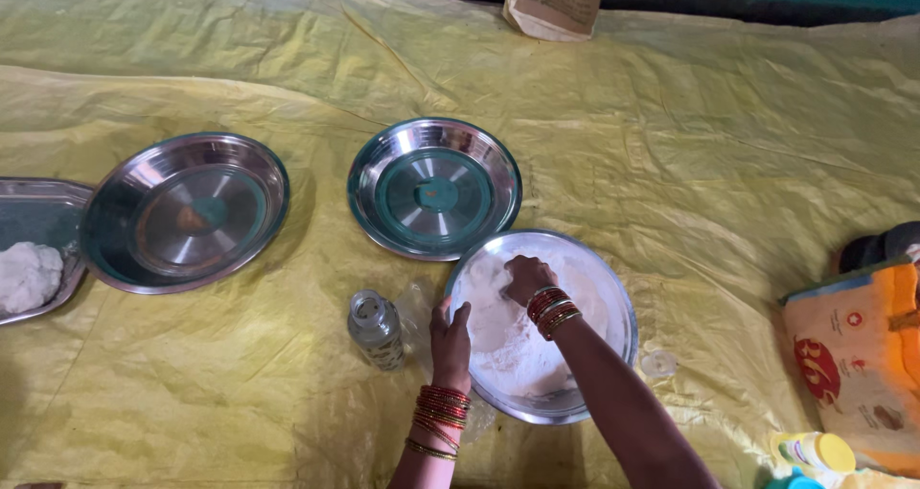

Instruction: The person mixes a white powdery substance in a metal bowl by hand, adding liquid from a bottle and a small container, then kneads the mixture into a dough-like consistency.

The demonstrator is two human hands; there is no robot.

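Note:
A round steel plate [613, 288] holding white flour [508, 345] lies on the yellow sheet in front of me. My right hand [526, 278] is closed into a fist and pressed down into the flour at the plate's far side. My left hand [449, 340] grips the plate's left rim. Both wrists carry red and gold bangles. A small clear bottle [375, 330] with no cap stands just left of the plate, close to my left hand.
Two steel plates with nothing in them, one [434, 188] just beyond the flour plate and one [184, 210] further left. A steel tray [38, 211] at the left edge holds a white lump [27, 276]. A paper bag [556, 2] at the back, an orange sack [858, 364] and a yellow-capped container [815, 451] at right.

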